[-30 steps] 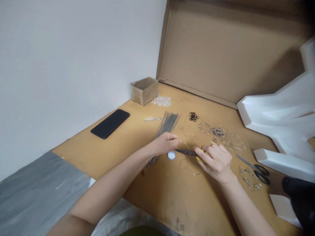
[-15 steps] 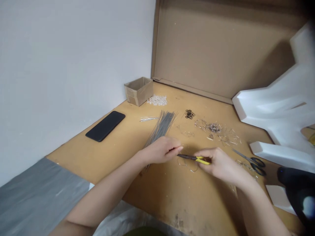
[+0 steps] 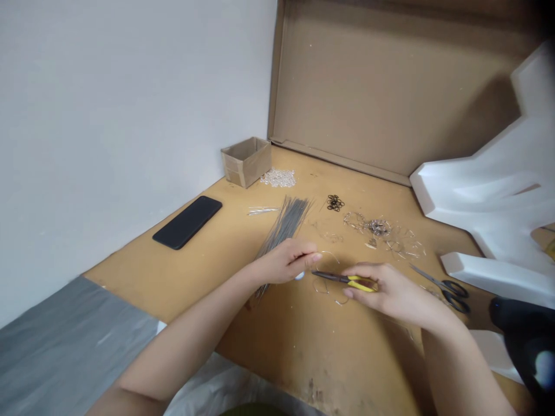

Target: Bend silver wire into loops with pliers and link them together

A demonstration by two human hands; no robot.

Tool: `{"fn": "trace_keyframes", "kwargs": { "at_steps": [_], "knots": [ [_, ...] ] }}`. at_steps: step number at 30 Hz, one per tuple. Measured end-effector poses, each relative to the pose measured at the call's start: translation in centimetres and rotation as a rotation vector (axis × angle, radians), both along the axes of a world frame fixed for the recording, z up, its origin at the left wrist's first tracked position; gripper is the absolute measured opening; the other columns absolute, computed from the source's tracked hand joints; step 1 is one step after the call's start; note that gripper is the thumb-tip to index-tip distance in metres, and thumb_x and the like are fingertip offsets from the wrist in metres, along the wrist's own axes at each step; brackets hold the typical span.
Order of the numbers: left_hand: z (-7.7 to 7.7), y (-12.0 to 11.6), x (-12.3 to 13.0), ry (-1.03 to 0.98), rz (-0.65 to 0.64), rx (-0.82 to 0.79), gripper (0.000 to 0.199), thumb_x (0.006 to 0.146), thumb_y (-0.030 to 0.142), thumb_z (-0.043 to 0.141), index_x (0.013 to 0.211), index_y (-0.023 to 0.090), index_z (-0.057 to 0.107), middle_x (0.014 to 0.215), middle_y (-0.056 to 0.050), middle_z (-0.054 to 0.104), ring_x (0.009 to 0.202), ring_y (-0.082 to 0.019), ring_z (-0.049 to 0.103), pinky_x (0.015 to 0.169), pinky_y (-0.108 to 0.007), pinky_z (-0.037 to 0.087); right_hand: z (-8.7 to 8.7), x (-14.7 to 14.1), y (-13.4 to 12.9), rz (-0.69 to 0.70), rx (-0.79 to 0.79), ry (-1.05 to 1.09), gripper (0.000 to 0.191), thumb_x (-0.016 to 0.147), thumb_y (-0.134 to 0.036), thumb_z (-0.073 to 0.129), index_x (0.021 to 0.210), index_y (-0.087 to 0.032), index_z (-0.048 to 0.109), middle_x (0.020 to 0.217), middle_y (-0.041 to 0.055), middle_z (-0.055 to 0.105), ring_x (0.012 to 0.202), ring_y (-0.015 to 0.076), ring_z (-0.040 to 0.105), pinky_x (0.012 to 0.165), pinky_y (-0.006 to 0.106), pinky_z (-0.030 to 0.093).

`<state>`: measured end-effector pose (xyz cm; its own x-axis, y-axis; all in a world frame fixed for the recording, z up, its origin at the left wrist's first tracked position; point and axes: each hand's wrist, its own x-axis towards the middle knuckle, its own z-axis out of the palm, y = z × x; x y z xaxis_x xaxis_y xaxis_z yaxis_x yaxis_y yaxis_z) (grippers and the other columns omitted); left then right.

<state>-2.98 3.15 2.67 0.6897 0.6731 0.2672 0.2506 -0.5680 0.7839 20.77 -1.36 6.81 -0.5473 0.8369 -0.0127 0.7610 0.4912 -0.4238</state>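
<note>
Between the thumb and fingers of my left hand [image 3: 289, 260] is pinched a thin wire [image 3: 333, 255], its free end curving out to the right. My right hand [image 3: 385, 289] grips yellow-handled pliers [image 3: 332, 277], the dark jaws pointing left, just below and right of my left fingertips. Whether the jaws touch the wire is too small to tell. Bent wire pieces lie on the table under the pliers. Beneath and behind my left hand rests a bundle of straight grey wires [image 3: 286, 222]; the hand covers part of it.
A phone [image 3: 188, 222] lies at the left. Farther back stand a cardboard box [image 3: 247, 164] and a pile of small clear pieces [image 3: 278, 177]. Black rings [image 3: 335, 202], tangled wire pieces [image 3: 379, 226], scissors [image 3: 451, 292] and white foam [image 3: 472, 190] are toward the right.
The curved end of the wire at my left hand shows more clearly now, and the left fingers have shifted slightly. The pliers' handles look a little farther apart in my right hand.
</note>
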Motion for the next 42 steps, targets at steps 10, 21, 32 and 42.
{"fn": "trace_keyframes", "kwargs": {
  "at_steps": [10, 21, 32, 42],
  "knots": [
    [-0.8, 0.1, 0.4, 0.044, 0.045, 0.226, 0.032, 0.09, 0.03, 0.033, 0.062, 0.017, 0.03, 0.057, 0.004, 0.034, 0.054, -0.008, 0.031, 0.054, -0.023, 0.023, 1.3, -1.6, -0.5, -0.164, -0.18, -0.048, 0.027, 0.079, -0.041, 0.054, 0.093, -0.025, 0.069, 0.077, 0.0013, 0.069, 0.064, 0.0151, 0.059, 0.061, 0.025, 0.043],
    [-0.6, 0.0, 0.4, 0.036, 0.055, 0.282, 0.031, 0.09, 0.029, 0.033, 0.061, 0.017, 0.03, 0.057, 0.004, 0.034, 0.053, -0.008, 0.032, 0.053, -0.023, 0.023, 1.4, -1.8, -1.0, -0.16, -0.15, -0.114, 0.023, 0.081, -0.035, 0.05, 0.083, -0.025, 0.07, 0.072, 0.0007, 0.069, 0.061, 0.015, 0.059, 0.058, 0.025, 0.042],
    [-0.4, -0.3, 0.5, 0.01, 0.059, 0.399, 0.029, 0.09, 0.025, 0.034, 0.062, 0.017, 0.033, 0.058, 0.003, 0.038, 0.054, -0.009, 0.035, 0.054, -0.023, 0.026, 1.7, -1.8, -1.2, -0.142, -0.16, -0.143, 0.027, 0.084, -0.039, 0.046, 0.081, -0.025, 0.069, 0.065, -0.0005, 0.066, 0.055, 0.0135, 0.057, 0.055, 0.024, 0.039],
    [-0.3, -0.3, 0.4, 0.025, 0.072, 0.409, 0.028, 0.09, 0.025, 0.032, 0.063, 0.018, 0.033, 0.058, 0.003, 0.038, 0.053, -0.009, 0.036, 0.054, -0.023, 0.029, 1.9, -2.1, -1.6, -0.159, -0.016, -0.146, 0.024, 0.083, -0.037, 0.048, 0.091, -0.026, 0.068, 0.07, 0.0014, 0.068, 0.06, 0.0155, 0.061, 0.057, 0.025, 0.04]
  ]
}}
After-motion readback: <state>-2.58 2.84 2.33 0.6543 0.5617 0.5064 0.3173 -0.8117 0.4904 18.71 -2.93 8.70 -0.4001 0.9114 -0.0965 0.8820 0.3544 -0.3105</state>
